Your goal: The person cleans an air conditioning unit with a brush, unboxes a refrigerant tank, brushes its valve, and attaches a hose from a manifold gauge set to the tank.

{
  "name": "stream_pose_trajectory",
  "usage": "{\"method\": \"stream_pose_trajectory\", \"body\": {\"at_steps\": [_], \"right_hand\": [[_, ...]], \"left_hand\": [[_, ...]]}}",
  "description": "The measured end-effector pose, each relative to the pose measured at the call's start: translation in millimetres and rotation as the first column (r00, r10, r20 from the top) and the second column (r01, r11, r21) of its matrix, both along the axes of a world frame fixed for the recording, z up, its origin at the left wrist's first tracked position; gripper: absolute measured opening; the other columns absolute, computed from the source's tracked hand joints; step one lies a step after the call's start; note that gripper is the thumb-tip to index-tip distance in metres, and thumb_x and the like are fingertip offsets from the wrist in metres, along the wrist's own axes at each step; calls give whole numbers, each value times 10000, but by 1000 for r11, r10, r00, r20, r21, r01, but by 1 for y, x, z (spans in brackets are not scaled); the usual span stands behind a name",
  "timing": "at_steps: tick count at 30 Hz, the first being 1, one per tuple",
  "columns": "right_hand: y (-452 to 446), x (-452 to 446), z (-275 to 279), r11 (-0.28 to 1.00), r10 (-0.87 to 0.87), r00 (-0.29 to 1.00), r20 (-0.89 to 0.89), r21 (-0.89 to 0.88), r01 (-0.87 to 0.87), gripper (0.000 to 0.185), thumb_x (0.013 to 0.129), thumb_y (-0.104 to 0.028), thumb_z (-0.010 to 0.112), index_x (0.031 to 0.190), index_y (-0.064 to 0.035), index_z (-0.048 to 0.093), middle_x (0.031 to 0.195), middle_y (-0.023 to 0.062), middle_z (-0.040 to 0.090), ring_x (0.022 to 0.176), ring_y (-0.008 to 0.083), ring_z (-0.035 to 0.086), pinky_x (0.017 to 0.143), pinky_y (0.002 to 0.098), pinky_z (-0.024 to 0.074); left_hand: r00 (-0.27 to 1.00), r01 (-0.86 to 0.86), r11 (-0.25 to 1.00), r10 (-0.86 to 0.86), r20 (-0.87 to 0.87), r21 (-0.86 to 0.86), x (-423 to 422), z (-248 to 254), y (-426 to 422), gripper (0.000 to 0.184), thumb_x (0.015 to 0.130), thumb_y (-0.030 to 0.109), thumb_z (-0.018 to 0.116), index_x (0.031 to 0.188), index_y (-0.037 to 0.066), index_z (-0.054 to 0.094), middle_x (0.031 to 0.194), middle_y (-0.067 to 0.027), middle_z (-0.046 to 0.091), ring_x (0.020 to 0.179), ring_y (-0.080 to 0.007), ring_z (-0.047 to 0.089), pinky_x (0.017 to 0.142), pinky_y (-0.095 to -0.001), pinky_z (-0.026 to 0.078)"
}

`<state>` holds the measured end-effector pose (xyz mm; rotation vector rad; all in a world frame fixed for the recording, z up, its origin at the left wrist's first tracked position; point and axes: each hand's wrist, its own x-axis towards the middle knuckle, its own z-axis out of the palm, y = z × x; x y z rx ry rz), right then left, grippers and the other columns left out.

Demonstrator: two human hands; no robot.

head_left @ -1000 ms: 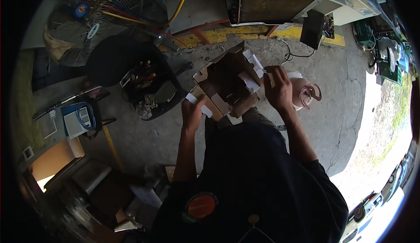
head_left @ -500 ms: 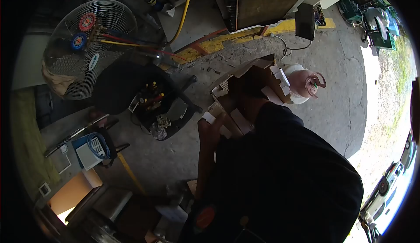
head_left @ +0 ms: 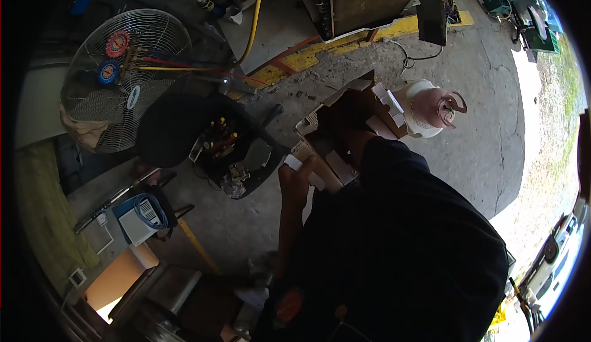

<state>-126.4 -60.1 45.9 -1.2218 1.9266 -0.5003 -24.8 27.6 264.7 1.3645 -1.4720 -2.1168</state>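
Note:
An open cardboard box (head_left: 335, 171) with raised flaps stands in front of my body. My left hand (head_left: 295, 183) grips its near left edge, the thumb lying along a flap. My right hand (head_left: 359, 144) reaches down into the box past the wrist. Its fingers are hidden by the dark inside, so what it touches there cannot be seen. Just beyond the box's right side is a pale gas cylinder (head_left: 425, 109) with a pinkish top and handle.
Left of the box sits a black tool bag (head_left: 246, 176) holding several tools. A floor fan (head_left: 148, 40) carries red and blue pressure gauges (head_left: 112, 57) with hoses. A large panelled unit (head_left: 375, 6) stands at the back. Blue cable (head_left: 151, 211) lies on a white box at left.
The whole view has shifted slightly. My right arm stays inside the box and my left hand keeps its grip on the edge.

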Motion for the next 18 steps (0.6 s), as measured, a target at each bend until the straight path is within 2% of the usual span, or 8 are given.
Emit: {"method": "stream_pose_trajectory", "body": {"at_steps": [7,13,16,18], "right_hand": [[93,-82,-37,989,-99,994,-43,104,103,192,869,-205,662,920,-48,760,964,183,720,888,376,726,744,460,595],[124,-123,-34,982,-169,984,-52,80,172,196,872,-212,663,915,-50,764,953,184,721,872,377,728,737,459,595],[159,-153,-17,984,-176,983,-60,26,178,198,874,-216,664,913,-52,766,948,185,722,864,378,730,734,459,595],[187,-181,13,994,-108,993,-52,-37,107,201,882,-206,665,950,-39,753,946,188,724,859,370,732,744,449,593]], "left_hand": [[1000,-17,999,17,16,-33,-39,-17,29,201,929,126,716,1065,-23,715,959,-50,724,862,-131,678,743,-321,519],[994,16,996,-5,111,-93,-85,-4,52,211,928,126,714,1065,-34,715,984,-60,729,875,-137,676,752,-330,521],[992,34,989,-17,126,-142,-100,-38,60,231,919,132,724,1063,-48,711,1000,-75,731,896,-159,673,780,-346,524],[977,60,991,-34,208,-119,-113,-69,62,245,917,82,697,1131,-36,699,1080,-84,719,945,-181,669,837,-356,519]]}}
